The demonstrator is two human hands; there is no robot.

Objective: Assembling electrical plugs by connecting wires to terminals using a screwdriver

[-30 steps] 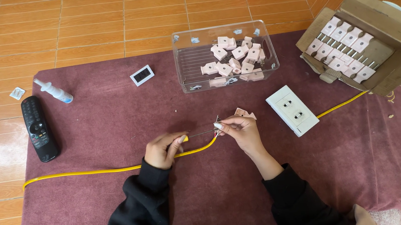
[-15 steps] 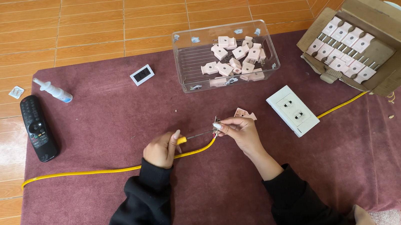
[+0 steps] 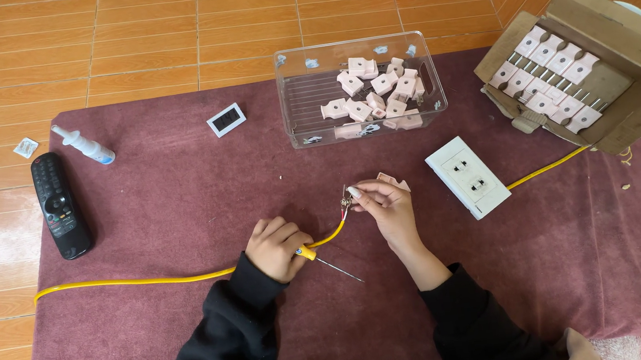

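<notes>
Two grips closed: my left hand (image 3: 276, 248) clasps a screwdriver (image 3: 321, 259), my right hand (image 3: 383, 203) pinches the yellow cable's (image 3: 139, 282) plug end (image 3: 347, 197).

Two bare hands, left hand (image 3: 278, 247) and right hand (image 3: 385, 208), no rings, watch or gloves. Long black sleeves (image 3: 227, 345) of soft, slightly loose cloth (a sweatshirt, by the look), cuffs gathered snug at both wrists. Short nails, one fingertip on the right pale and glossy.
</notes>
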